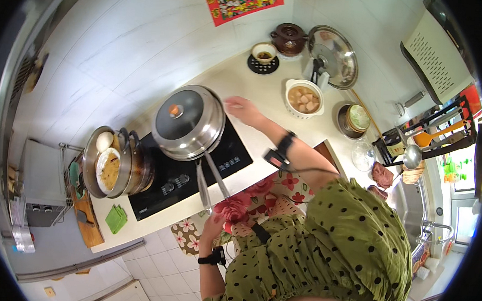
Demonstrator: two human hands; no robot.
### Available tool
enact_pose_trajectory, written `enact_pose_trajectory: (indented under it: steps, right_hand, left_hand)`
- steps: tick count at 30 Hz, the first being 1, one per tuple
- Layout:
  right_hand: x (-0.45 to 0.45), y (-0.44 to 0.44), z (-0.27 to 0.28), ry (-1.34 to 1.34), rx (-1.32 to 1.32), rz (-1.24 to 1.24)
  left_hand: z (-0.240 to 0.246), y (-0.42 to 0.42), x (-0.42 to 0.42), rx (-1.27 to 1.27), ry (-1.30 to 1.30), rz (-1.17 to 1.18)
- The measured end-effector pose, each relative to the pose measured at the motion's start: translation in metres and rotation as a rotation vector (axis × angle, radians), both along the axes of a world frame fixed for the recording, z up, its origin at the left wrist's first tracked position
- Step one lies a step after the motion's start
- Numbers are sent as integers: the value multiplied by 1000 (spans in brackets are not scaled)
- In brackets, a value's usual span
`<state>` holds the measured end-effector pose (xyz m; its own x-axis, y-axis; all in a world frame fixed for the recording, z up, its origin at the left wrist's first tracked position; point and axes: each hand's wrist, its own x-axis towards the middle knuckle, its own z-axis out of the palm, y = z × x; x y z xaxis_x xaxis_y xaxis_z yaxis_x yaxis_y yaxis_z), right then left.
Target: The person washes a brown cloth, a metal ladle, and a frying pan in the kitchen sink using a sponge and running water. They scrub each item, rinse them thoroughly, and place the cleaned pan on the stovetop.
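Observation:
My right hand (243, 109), blurred, hangs just right of a lidded steel pan (207, 134) on the black induction cooktop (237, 148). Its fingers point towards the rim; whether they touch it is unclear. A dark glass lid (179, 112) with an orange-brown knob (175, 110) covers the pan. Two long steel handles (216, 175) reach out over the counter's front edge. Below their ends is my left hand (212, 227), close to the rose-patterned apron (234, 209); its fingers are partly hidden.
A steel pot (87, 159) holding an egg (104, 142) and a plate of food (109, 170) stands left. Behind me to the right are a white casserole of soup (287, 100), a propped lid (349, 68), a small bowl (258, 48) and a brown crock (289, 40). A green cloth (116, 219) lies front left.

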<state>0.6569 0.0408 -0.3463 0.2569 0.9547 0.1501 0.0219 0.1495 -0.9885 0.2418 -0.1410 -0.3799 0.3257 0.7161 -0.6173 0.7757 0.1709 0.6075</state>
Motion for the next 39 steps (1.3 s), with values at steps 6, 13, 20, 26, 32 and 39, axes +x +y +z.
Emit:
enact_pose_trajectory:
  steps: [6, 13, 20, 26, 32, 39]
  right_hand:
    - [134, -194, -90, 623, -745, -628]
    - [209, -189, -118, 555, -623, -692]
    - [212, -179, -144, 250, -508, -770]
    - [224, -180, -151, 32, -483, -754]
    - [237, -184, -145, -179, -461, -763]
    - [232, -192, -149, -286, -349, -820]
  left_hand:
    - [-1, 35, 144, -210, -175, -295]
    - [-13, 18, 340, -211, -340, -364]
    - [-61, 68, 493, 627, -454, -108]
    - [-96, 174, 565, 548, -536, 242]
    - [-110, 203, 563, 277, -446, 298]
    - [-87, 157, 514, 601, -31, -24]
